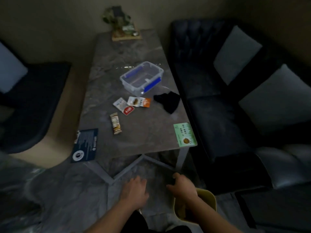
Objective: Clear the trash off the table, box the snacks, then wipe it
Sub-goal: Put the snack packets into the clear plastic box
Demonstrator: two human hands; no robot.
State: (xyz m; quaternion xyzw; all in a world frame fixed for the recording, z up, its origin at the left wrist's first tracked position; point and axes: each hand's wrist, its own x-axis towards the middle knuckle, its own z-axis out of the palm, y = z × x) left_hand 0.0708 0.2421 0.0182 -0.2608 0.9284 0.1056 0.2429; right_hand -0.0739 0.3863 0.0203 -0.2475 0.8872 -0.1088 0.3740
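Below, near the bottom edge: left hand [134,190] low in front of the table [148,140], fingers spread and empty, palm down. Right hand [182,185] just beside it, over the rim of a yellow bin [210,199] on the floor, fingers curled loosely; whether anything sits in that grip, impossible to tell in the dim, blurred view.

On the grey marbled tabletop: a clear plastic box [142,78] with blue latches, lid off, standing past the middle. Just in front of it, two snack packets touching each other, a white-and-red packet [123,106] and a white-and-orange packet [138,101]. Nearer still and apart from those, a snack bar [115,123] lying lengthwise. A black cloth [168,101] crumpled near the right edge, beside the box. A green card [185,137] at the near right corner, a dark blue card [85,145] at the near left corner, slightly overhanging. At the far end, a small plant decoration [121,22] on a wooden base.

Dark sofa [218,106] with grey cushions along the right side, a dark chair [33,101] at left.
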